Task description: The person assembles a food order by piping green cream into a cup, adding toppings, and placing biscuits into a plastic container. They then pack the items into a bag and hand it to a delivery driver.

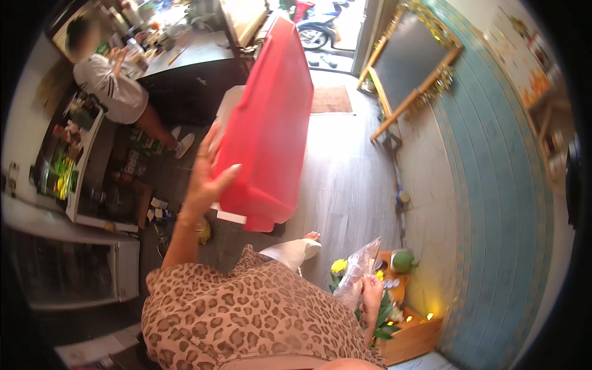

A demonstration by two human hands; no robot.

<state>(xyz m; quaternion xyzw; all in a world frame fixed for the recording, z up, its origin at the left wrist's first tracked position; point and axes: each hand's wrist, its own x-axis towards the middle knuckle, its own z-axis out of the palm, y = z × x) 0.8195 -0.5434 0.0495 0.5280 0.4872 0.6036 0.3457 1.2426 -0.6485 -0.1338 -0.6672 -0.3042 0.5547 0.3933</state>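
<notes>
My left hand (203, 169) grips the near left side of a large red plastic bin (268, 135), raised and tilted on its side in front of me. Its thumb lies over the red wall, while the other fingers are partly hidden behind. A pale, flat-edged piece (229, 103) shows along the bin's left side; I cannot tell what it is. Low on the right, my right hand (372, 288) pinches a crinkled clear plastic bag (359, 271). Yellow flowers (338, 266) and green leaves show around the bag; whether they are in it I cannot tell.
At the far left another person (114, 86) stands by a cluttered counter (197, 52). A framed blackboard (410, 55) with tinsel leans by the blue wall. Beside my right hand are a wooden box (410, 342) with small lights and a green round fruit (404, 261). A doormat (331, 100) lies near the doorway.
</notes>
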